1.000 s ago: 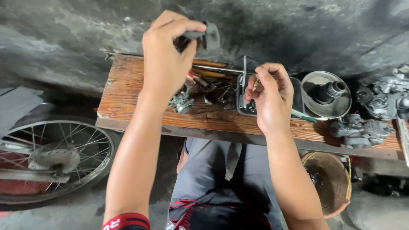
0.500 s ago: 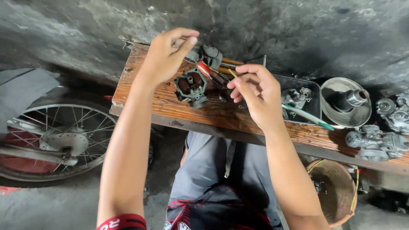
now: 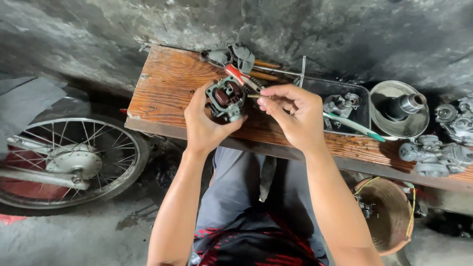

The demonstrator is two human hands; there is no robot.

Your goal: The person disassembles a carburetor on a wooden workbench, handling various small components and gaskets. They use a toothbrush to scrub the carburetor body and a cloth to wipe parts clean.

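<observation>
Head view: left hand [image 3: 204,125] grips an opened carburettor body [image 3: 225,100] at frame centre above the wooden worktop [image 3: 162,88]; right hand [image 3: 295,116] pinches a thin tool toward it. Work looks mid-way.

Between our fingers [image 3: 209,106] we see a grimy, dull grey cast-metal carburettor body [image 3: 225,100], matt and rough. Under them the reddish-brown wooden plank bench [image 3: 165,88] shows coarse, worn grain. Beyond the fingers a shallow steel bowl [image 3: 394,123] looks smooth, faintly glossy, beside a dark metal tray [image 3: 362,106].
</observation>
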